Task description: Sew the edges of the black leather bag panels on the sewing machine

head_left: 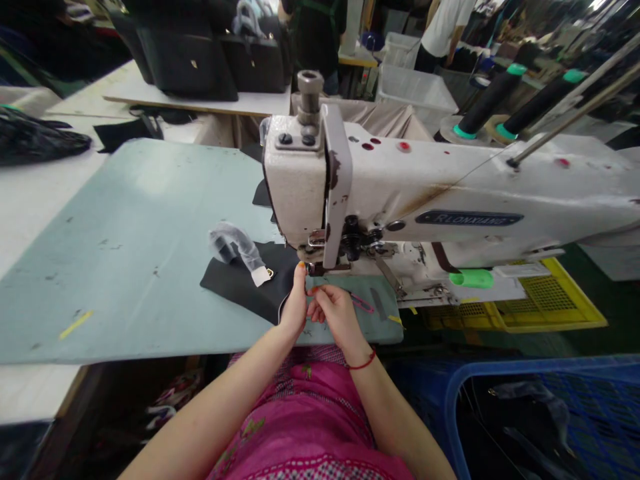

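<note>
The black piece (245,293) lies flat on the pale green work surface (135,240), to the left of and partly under the head of the sewing machine (295,180). A plastic-wrapped strap (237,243) with a metal fitting (270,273) lies on it. Your left hand (295,303) touches the piece's near right edge, thumb pointing away from you; its fingers are hidden, so you cannot tell whether it grips. Your right hand (330,310) is just to the right, fingers curled and thumb near the forefinger; you cannot tell whether anything is held. Just right of this hand lies a pink tool (362,303). Two spools of black thread (493,100) stand at the far right. A yellow crate (555,297) sits to the right; a blue basket (451,407) stands near right. Black bags (175,60) stand on a table at the far left.
</note>
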### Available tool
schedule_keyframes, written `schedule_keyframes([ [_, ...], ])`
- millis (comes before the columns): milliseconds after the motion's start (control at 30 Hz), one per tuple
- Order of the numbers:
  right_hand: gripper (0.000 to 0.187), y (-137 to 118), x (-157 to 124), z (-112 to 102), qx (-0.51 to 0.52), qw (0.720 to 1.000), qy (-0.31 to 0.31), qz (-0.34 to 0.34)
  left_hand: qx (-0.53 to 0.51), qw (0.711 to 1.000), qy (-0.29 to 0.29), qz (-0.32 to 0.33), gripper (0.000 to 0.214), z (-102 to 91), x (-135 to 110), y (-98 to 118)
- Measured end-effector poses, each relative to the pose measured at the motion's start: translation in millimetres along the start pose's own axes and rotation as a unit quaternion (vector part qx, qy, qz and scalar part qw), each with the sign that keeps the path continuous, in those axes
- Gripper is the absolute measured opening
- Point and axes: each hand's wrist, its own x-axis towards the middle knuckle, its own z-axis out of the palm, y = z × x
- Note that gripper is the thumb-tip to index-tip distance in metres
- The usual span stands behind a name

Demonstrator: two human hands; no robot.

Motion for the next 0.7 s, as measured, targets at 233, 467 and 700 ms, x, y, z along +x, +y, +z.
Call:
schedule_keyframes([
  [233,0.026,-1.5,-0.6,-3.4,-0.039,0.996,0.075,-0.037,0.065,0.990,0.101,0.076,0.060,2.7,-21.8,-19.1],
  [467,0.041,-8.5,13.3,14.3,-0.075,0.990,0.087,-0.077,0.239,0.938,0.095,0.233,0.035,-125.2,-69.8,-57.4],
  [700,0.049,-8.1,32.7,42.5,-0.196,0.959,0.146,-0.143,0.577,0.638,-0.149,0.487,0.067,-170.5,36.4,54.9],
])
